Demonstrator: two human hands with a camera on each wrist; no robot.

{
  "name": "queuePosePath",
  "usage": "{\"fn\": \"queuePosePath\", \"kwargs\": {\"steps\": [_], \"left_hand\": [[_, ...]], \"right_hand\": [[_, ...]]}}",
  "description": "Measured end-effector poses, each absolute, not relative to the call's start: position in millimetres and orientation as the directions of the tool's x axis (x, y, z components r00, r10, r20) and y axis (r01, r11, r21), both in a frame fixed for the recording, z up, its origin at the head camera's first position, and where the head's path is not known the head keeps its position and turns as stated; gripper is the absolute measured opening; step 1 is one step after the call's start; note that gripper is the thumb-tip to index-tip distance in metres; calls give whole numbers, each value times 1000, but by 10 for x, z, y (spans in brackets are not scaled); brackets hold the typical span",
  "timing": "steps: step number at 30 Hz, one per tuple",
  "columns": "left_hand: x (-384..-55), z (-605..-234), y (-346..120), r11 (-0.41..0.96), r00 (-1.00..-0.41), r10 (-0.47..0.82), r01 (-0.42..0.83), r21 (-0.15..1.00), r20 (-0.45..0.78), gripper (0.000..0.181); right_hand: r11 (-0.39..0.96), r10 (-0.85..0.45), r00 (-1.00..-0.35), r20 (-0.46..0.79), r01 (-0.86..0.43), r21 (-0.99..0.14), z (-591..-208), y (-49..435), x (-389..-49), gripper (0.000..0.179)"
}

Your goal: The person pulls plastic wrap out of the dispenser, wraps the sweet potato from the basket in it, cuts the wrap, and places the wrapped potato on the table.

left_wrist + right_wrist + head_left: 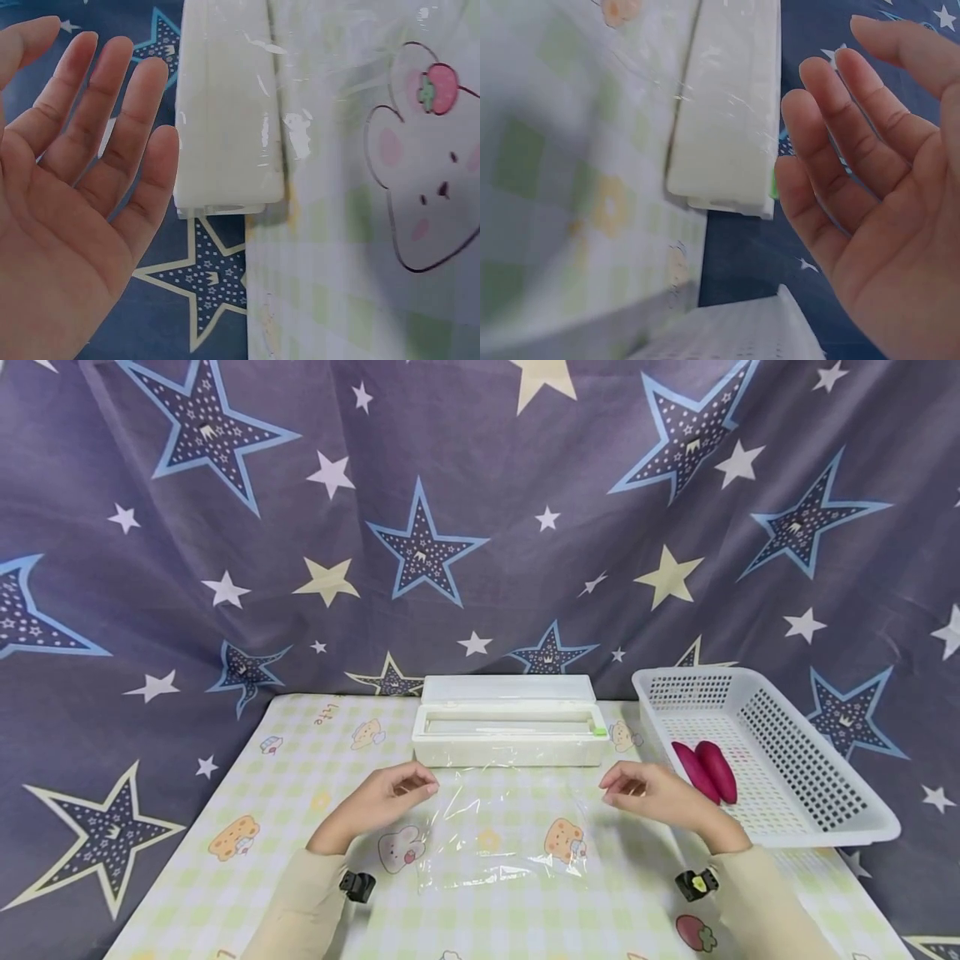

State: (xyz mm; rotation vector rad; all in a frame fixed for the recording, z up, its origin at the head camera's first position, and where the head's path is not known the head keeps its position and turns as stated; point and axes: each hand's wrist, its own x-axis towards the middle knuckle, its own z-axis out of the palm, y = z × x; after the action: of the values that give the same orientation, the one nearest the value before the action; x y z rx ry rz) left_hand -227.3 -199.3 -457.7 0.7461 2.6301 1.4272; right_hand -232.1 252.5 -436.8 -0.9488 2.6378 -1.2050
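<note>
A white cling film dispenser (510,752) with its lid raised stands at the back of the table. From its front a clear sheet of cling film (502,860) lies over the cloth, showing mostly as glints. My left hand (386,797) hovers left of the film, its fingers loosely bent and holding nothing; the left wrist view shows the bare palm (75,195). On the other side my right hand (660,793) is held likewise, near the dispenser's right front corner. Its palm (885,187) and relaxed fingers are bare in the right wrist view.
To the right stands a white perforated plastic basket (840,810) with two dark red, elongated vegetables (716,772) inside, close to my right forearm. A green-checked tablecloth (262,893) covers the table. Behind it hangs a star-patterned curtain (495,443). A green slider (599,732) sits on the dispenser's right end.
</note>
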Motion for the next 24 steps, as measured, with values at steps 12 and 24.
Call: {"fn": "queuePosePath", "kwargs": {"steps": [12,24], "left_hand": [[-2372,-4489,-1905,422,-867,442,427,800,230,13],[-2427,-4463,-1779,377,-852,458,446,812,255,15]], "right_hand": [[601,-465,-871,160,-443,-665,-4037,2734,-2405,11],[675,-412,-883,224,-461,-576,-3879,3151,-2601,11]]}}
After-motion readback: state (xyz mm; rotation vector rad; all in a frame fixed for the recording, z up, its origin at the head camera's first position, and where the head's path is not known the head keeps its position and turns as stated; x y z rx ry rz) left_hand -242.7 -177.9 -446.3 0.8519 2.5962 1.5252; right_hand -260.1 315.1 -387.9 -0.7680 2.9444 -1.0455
